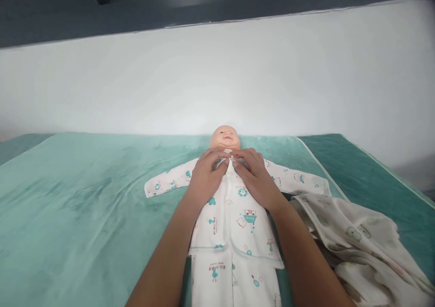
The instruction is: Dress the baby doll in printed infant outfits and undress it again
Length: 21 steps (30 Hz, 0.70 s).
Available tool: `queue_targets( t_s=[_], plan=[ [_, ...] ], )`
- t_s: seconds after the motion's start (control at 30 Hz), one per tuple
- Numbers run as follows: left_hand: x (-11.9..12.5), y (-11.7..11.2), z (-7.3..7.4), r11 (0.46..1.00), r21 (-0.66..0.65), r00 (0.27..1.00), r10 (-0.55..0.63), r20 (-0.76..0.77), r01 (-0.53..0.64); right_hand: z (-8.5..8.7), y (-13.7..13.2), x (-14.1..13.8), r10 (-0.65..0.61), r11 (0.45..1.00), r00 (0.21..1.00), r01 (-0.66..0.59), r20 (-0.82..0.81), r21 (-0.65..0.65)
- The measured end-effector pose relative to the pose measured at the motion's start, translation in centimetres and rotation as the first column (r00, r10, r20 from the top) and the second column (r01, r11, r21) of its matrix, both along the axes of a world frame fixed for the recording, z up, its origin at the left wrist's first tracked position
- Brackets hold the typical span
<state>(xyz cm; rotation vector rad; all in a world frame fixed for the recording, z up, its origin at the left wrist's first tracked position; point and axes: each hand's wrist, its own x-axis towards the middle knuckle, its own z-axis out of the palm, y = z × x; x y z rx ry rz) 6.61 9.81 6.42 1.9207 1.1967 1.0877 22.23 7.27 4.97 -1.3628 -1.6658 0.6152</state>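
A baby doll (pixel 224 137) lies on its back, head toward the wall, in a white printed baby shirt (pixel 234 216) with buttons down the front. Both sleeves are spread out to the sides. White printed pants (pixel 234 280) lie below the shirt hem. At the collar, my left hand (pixel 211 169) pinches the left front edge between thumb and fingers. Opposite it, my right hand (pixel 250 169) pinches the other edge, its fingertips almost meeting the left ones. My fingers partly hide the fastening at the neck. Lower buttons show on the shirt front.
Beneath everything is a green plush cover (pixel 95 207) on a flat surface. A crumpled white printed cloth (pixel 360 239) lies to the right of my right forearm. A white wall (pixel 204 80) rises behind the doll's head, with a dark ledge (pixel 190 8) above.
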Motion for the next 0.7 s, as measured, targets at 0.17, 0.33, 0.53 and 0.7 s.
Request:
queue_targets(
  t_s=[0.17, 0.33, 0.53, 0.7],
  plan=[
    [-0.06, -0.15, 0.19, 1.000, -0.019, 1.000, -0.008, -0.024, 0.007, 0.05, -0.10, -0.15, -0.027, 1.000, 0.999, 0.027, -0.047, -0.002],
    [-0.02, -0.18, 0.32, 1.000, -0.016, 1.000, -0.002, -0.025, 0.001, -0.13, -0.06, -0.21, -0.058, 0.998, 0.991, 0.058, -0.119, 0.003],
    [0.09, -0.32, 0.41, 1.000, -0.020, 0.999, 0.019, -0.046, -0.020, -0.25, -0.02, -0.22, -0.126, 0.992, 0.961, 0.126, -0.245, -0.015],
    [0.11, -0.41, 0.59, 1.000, -0.027, 0.999, 0.001, -0.034, -0.002, 0.69, -0.60, -0.49, -0.174, 0.983, 0.951, 0.181, -0.256, 0.004]
  ],
)
